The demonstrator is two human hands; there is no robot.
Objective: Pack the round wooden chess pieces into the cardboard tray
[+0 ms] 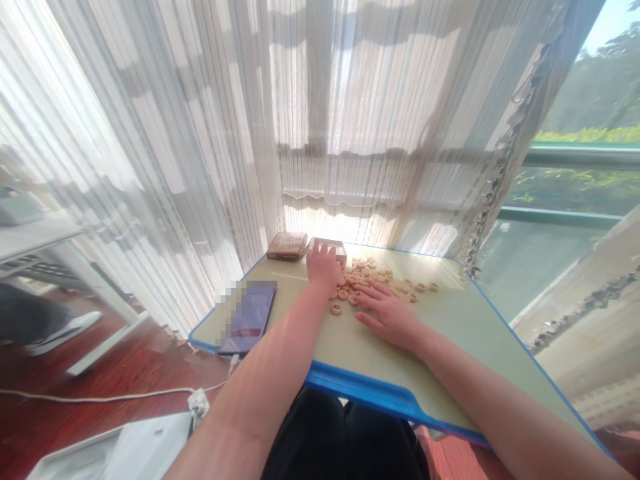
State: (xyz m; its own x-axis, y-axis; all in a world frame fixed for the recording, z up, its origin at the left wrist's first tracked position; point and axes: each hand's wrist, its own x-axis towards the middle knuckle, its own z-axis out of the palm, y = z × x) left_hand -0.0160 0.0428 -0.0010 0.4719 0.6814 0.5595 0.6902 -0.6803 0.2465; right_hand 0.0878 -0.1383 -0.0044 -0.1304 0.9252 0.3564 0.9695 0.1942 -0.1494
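Note:
My left hand [324, 265] reaches to the far side of the table, its fingers apart over the near left side of a small open box [340, 251]. What lies under its palm and inside the box is mostly hidden. A loose heap of round wooden Chinese chess pieces [367, 272] with carved characters spreads just right of the box. My right hand [387, 312] rests palm down at the heap's near edge, fingers spread and touching or covering a few pieces. One piece [337, 309] lies apart, left of the right hand's fingertips.
A folded wooden board or flat case [287, 245] sits at the far left corner. At the left edge lies a tablet [250, 317] with a white cable [233, 365]. The table [350, 347] has a blue rim; sheer curtains [350, 133] hang behind it. Someone's foot [65, 333] shows far left.

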